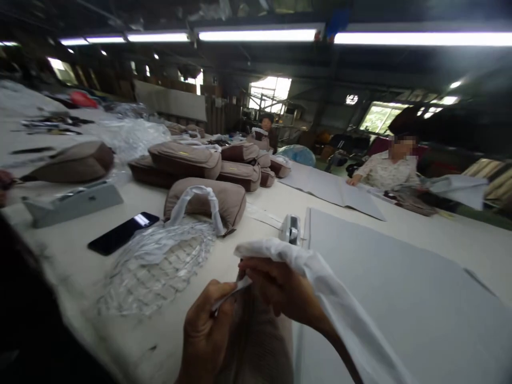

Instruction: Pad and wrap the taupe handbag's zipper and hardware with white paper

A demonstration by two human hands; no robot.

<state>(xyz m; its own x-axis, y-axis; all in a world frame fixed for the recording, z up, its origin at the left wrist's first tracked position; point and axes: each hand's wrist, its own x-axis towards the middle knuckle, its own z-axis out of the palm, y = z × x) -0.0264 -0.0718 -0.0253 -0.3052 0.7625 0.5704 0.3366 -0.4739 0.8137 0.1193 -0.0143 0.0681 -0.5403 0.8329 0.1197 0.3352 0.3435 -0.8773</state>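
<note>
A grey-brown fabric bag [262, 346] stands at the table edge right in front of me. Its handle [316, 266], wrapped in white paper or film, arcs over my right wrist. Between thumb and fingers, my left hand [206, 325] pinches a thin white strip [236, 292] by the bag's upper end. My right hand [286, 293] reaches under the handle, its fingers closed on the bag's top end near the strip. Exactly what those fingertips pinch is partly hidden.
Left of the bag lie clear plastic packing [160, 272], a black phone [123, 233] and a grey stand [76, 202]. Similar bags [184, 157] are piled beyond. A tape dispenser [291, 229] sits beside large grey sheets [384, 277]. Co-workers sit across the table, one in a patterned shirt [386, 170].
</note>
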